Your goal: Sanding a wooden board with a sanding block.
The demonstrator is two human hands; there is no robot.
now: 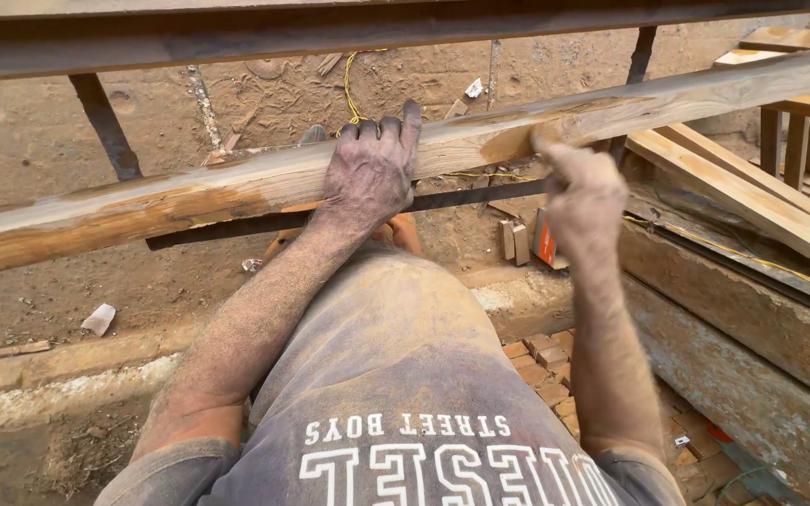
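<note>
Long rough wooden beam (236,192) slanting across at chest height, above the dirt floor (39,131). Left hand (372,169) draped over beam's middle, fingers hooked over far edge. Right hand (585,197) closed on beam's near edge, further right. Stacked planks (752,201) just right of beam.

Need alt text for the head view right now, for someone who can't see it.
Seen from above, a person's dusty left hand grips over a long rough wooden plank held crosswise, while the right hand holds its near edge. Below lie dirt ground, stacked boards at right and bricks.
</note>
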